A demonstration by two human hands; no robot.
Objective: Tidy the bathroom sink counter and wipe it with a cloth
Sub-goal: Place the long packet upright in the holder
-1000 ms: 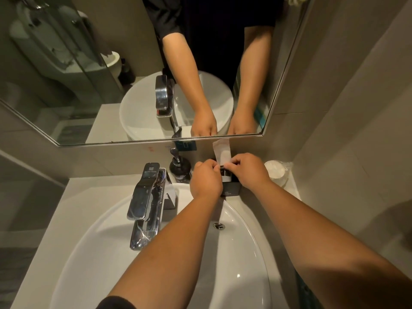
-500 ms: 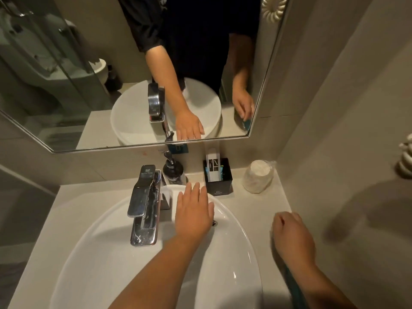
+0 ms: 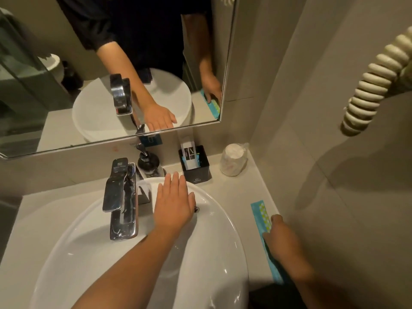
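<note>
My left hand [image 3: 172, 204] lies flat with its fingers spread on the far rim of the white basin [image 3: 124, 270], just right of the chrome tap [image 3: 120, 197], holding nothing. At the counter's right edge my right hand [image 3: 282, 239] is closed over the near part of a long teal packet [image 3: 259, 210] that lies flat along the wall. A black holder box [image 3: 197, 172] with a white sachet [image 3: 188, 152] and teal packets in it stands behind the basin.
A dark soap pump bottle [image 3: 148, 162] stands between the tap and the box. A plastic-wrapped cup [image 3: 234, 159] lies on its side in the back right corner of the pale counter [image 3: 231, 192]. A coiled cream cord [image 3: 367, 85] hangs on the right wall.
Both hands have left the black box, where they were putting the white sachet in. The left hand came to rest on the basin rim. The right hand dropped to the teal packet.
</note>
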